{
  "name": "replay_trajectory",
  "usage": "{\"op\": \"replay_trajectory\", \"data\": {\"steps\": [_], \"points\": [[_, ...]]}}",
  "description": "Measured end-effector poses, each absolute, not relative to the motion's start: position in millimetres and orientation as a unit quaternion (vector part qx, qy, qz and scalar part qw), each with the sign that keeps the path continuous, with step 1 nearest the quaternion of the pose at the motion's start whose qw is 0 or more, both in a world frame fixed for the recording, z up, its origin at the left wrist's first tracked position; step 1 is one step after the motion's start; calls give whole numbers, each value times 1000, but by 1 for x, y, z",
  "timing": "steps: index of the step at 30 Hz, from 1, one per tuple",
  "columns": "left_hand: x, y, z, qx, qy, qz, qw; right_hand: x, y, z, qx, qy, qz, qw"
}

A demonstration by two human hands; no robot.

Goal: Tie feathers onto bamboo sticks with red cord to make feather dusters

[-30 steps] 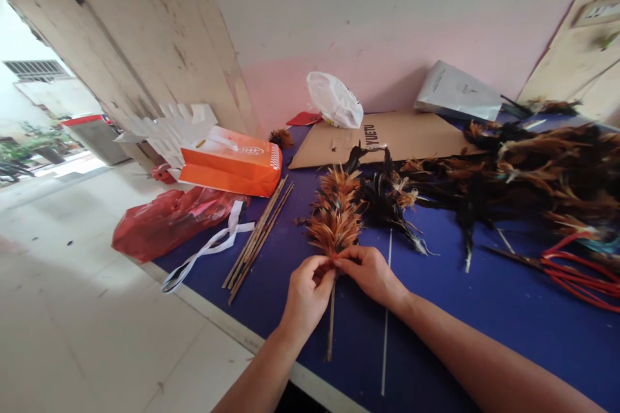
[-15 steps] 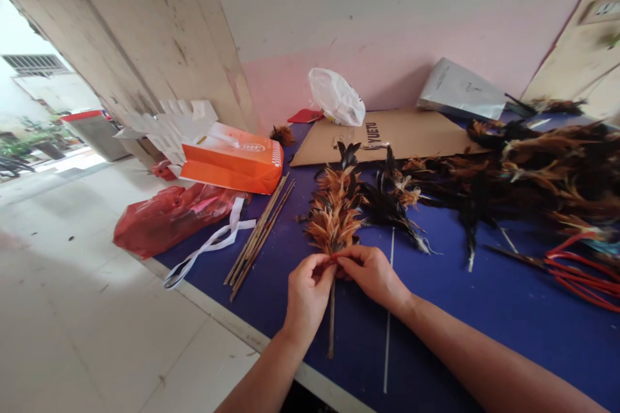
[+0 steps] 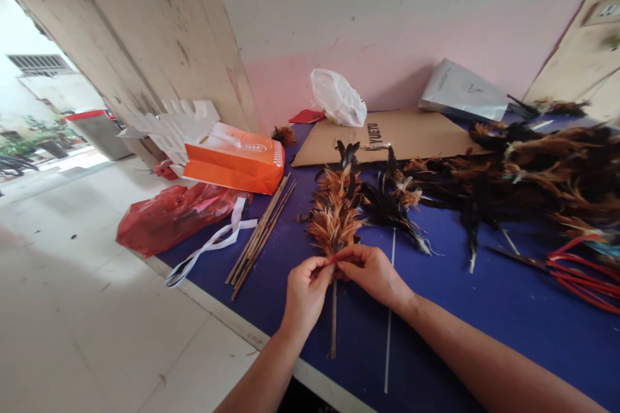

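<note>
The person's left hand [image 3: 309, 287] and right hand [image 3: 375, 274] meet at the lower end of a brown and black feather bundle [image 3: 335, 216], over the near part of the blue table [image 3: 508, 310]; the fingers of each hand are clamped, thumb against forefinger, on a small red strip [image 3: 332, 259] at the base of the feathers; the bundle sits around a thin stick [image 3: 333, 329], whose bare end points toward the table's near edge, while the feather tips point toward the far edge; black feathers [image 3: 393, 210] lie just beside the bundle on its right.

Left of the hands, close to the near edge, lies a group of loose sticks [image 3: 259, 242], with a white strap [image 3: 213, 250] beside it; a red plastic bag [image 3: 159, 221] and an orange paper bag [image 3: 237, 171] are at the table's left end; a cardboard sheet [image 3: 426, 135] lies by the far edge, a white plastic bag [image 3: 339, 100] resting at its back; a large heap of feathers [image 3: 557, 161] spreads over the right side, red loops [image 3: 584, 277] in front of it.
</note>
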State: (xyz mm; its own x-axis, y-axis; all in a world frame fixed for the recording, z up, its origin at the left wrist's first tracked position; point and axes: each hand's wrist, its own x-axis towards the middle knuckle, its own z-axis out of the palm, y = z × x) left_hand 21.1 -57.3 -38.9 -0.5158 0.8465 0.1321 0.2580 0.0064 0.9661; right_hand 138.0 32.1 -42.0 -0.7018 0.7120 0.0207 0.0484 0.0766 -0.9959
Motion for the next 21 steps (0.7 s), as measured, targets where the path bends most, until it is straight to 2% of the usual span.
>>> {"op": "replay_trajectory", "data": {"steps": [12, 21], "points": [[20, -57, -41, 385, 649, 586, 294, 140, 29, -30, -254, -825, 402, 306], [19, -56, -42, 390, 656, 577, 290, 139, 26, -28, -260, -842, 355, 313]]}}
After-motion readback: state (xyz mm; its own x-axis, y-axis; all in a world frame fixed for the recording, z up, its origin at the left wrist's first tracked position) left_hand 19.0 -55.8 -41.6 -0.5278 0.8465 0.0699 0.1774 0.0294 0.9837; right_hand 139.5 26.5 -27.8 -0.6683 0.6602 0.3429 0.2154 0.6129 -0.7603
